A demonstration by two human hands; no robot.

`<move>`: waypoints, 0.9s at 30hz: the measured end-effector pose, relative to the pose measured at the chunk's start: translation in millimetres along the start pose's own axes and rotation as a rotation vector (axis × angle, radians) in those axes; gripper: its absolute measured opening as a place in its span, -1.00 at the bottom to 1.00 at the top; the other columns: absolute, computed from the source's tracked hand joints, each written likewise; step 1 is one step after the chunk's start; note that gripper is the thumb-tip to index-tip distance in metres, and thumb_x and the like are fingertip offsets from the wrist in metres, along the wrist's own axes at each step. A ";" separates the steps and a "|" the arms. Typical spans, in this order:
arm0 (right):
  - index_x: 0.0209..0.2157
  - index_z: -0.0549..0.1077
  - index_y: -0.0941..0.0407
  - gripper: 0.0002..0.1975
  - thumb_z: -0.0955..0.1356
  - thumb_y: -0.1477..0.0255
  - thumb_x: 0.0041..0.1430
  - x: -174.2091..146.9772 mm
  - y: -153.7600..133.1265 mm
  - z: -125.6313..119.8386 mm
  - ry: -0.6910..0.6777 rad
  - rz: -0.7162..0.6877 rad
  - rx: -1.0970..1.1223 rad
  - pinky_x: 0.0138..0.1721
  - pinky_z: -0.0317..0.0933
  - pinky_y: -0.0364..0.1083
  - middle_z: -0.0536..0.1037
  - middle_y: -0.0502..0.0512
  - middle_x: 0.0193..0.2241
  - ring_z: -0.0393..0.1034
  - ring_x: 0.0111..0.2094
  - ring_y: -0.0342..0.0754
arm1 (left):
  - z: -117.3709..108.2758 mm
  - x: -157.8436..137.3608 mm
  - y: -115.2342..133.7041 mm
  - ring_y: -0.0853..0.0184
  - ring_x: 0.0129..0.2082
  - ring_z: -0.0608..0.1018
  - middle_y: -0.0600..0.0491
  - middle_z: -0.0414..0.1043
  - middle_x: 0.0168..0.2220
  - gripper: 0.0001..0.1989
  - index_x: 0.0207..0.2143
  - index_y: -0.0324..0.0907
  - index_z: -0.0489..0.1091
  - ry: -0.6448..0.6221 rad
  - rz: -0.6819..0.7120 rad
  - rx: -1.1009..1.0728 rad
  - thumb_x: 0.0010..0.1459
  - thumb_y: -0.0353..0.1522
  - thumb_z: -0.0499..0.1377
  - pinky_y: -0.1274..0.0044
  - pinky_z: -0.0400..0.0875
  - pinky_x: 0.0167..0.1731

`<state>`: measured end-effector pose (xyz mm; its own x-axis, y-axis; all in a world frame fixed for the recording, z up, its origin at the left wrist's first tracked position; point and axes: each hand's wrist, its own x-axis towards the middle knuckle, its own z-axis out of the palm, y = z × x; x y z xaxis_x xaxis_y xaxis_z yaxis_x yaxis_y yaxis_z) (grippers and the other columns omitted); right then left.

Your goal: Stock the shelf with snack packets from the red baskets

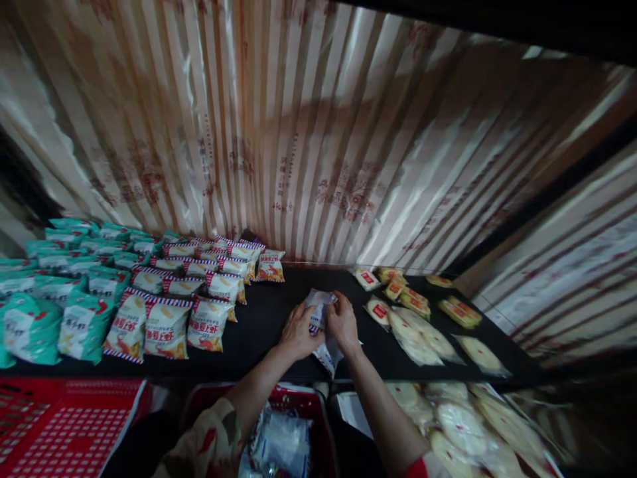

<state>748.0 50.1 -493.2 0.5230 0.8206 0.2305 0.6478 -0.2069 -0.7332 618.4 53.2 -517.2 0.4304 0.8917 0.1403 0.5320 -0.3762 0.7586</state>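
Observation:
Both of my hands are over the middle of the black shelf (269, 312), near its front edge. My left hand (298, 332) has its fingers closed round the left side of some pale, shiny packets (321, 302) with blue print. From the right, my right hand (343, 323) grips the same packets near their top. Another white and blue packet (324, 358) hangs below the fingers; whether it is separate I cannot tell. Left of my hands stand rows of white and red snack bags (166, 328). To the right lie flat, pale packets (413, 335) in clear wrap.
Teal snack bags (84, 325) fill the shelf's left end. Small yellow packets (414, 302) lie at right. Below are a red basket (74, 425), a red bin (321, 425) holding clear and blue packets, and several round wrapped packs (460, 428). A printed curtain (298, 133) hangs behind.

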 end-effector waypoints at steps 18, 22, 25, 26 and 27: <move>0.06 0.34 0.10 -0.56 0.23 0.44 0.11 -35.0 -53.1 -12.9 -0.129 -0.335 0.153 0.00 0.26 0.07 0.34 0.22 0.04 0.35 -0.05 0.02 | -99.1 -54.8 10.1 0.20 -0.05 0.46 -0.04 0.45 -0.04 -0.54 -0.01 -0.24 0.36 0.175 -0.209 -0.794 0.03 -0.25 0.10 0.43 0.30 -0.04; 0.05 0.35 0.05 -0.54 0.30 0.47 0.06 -51.4 -69.2 -27.2 -0.071 -0.567 -0.083 0.13 0.05 0.22 0.09 0.18 0.24 -0.03 0.22 0.18 | -128.5 -71.5 9.3 0.22 -0.07 0.47 -0.01 0.48 -0.09 -0.59 -0.10 -0.22 0.44 0.145 -0.192 -0.679 0.05 -0.21 0.07 0.45 0.30 -0.06; 0.07 0.34 0.06 -0.52 0.28 0.54 0.08 -59.6 -82.1 -39.0 -0.251 -0.731 -0.163 0.17 -0.05 0.22 0.27 0.16 0.16 -0.07 0.25 0.14 | -147.9 -79.1 6.5 0.23 -0.10 0.47 0.03 0.51 -0.14 -0.60 -0.17 -0.19 0.47 0.066 -0.149 -0.578 0.07 -0.16 0.05 0.48 0.29 -0.07; 0.08 0.33 0.07 -0.52 0.28 0.56 0.08 -61.7 -85.9 -42.2 -0.337 -0.760 -0.164 0.17 -0.04 0.21 0.34 0.16 0.11 -0.02 0.24 0.11 | -154.0 -80.7 6.0 0.23 -0.11 0.47 0.04 0.52 -0.17 -0.60 -0.19 -0.19 0.48 0.034 -0.134 -0.544 0.06 -0.14 0.05 0.49 0.29 -0.09; 0.09 0.32 0.08 -0.51 0.27 0.56 0.08 -63.7 -89.3 -44.8 -0.420 -0.774 -0.152 0.17 -0.02 0.18 0.39 0.15 0.07 0.04 0.22 0.09 | -160.0 -82.1 5.8 0.22 -0.13 0.47 0.05 0.52 -0.20 -0.61 -0.22 -0.18 0.49 0.008 -0.121 -0.511 0.06 -0.13 0.05 0.50 0.29 -0.11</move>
<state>681.7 -7.6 -413.7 -0.3180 0.8810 0.3503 0.8170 0.4421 -0.3702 469.5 18.2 -422.6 0.3813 0.9238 0.0352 0.1530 -0.1007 0.9831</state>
